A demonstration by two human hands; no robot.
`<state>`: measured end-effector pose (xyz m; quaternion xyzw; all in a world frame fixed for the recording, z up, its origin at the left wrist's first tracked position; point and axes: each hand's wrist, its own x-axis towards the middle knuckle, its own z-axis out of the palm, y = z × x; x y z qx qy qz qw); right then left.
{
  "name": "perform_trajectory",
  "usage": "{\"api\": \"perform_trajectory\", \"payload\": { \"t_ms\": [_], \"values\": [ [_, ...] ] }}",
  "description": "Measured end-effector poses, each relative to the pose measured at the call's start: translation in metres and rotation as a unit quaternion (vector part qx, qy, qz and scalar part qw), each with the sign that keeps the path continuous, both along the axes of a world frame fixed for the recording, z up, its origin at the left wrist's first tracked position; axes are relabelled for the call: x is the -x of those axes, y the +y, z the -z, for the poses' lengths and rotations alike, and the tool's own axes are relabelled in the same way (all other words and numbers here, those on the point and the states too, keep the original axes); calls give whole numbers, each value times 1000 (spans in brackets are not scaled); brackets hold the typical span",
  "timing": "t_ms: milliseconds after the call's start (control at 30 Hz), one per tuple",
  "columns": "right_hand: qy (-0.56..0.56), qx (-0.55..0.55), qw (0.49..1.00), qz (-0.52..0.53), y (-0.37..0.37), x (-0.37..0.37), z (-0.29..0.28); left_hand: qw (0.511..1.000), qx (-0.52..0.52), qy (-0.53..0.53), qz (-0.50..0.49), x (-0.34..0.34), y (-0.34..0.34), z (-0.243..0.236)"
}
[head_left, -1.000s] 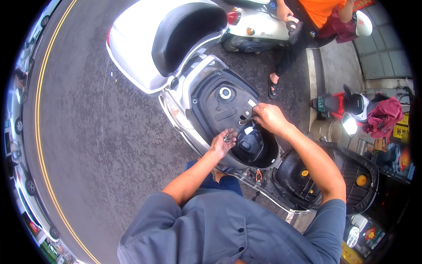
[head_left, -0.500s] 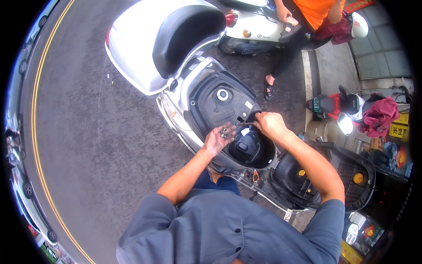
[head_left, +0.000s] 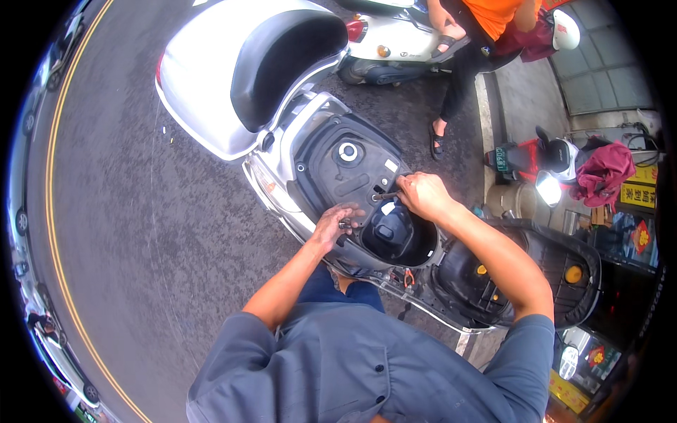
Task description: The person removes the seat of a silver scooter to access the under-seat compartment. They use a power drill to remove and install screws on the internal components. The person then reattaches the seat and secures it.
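Right hand [head_left: 422, 197]: fingers clamped on slim tool [head_left: 384, 196], tool pointing left from grip, far end over panel [head_left: 352, 173]; contact there, cannot tell. Left hand [head_left: 333, 228], left of tool: half-curled, metal bits [head_left: 344, 225] at palm; how firmly held, cannot tell. Just below grip: well [head_left: 424, 241] with dark block [head_left: 391, 230]. Lower: pliers [head_left: 409, 278]. Up-left: white-ringed cap [head_left: 348, 152]. Lower right: upturned seat [head_left: 570, 250]. Farther up-left: silver box [head_left: 197, 84]. Beyond, above grip: co-worker's foot [head_left: 438, 134], white scooter [head_left: 398, 48].
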<state>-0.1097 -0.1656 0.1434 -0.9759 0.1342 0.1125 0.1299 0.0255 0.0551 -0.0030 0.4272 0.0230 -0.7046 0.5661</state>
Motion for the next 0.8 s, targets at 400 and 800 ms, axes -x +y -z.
{"api": "perform_trajectory", "payload": {
  "t_ms": [400, 800],
  "values": [
    [-81, -14, 996, 35, 2, 2, 1, 1000, -4, -14, 19, -3, 8, 1],
    [-138, -20, 988, 71, 6, 23, 5, 996, -26, -62, 61, 32, -3, -9]
  ]
}}
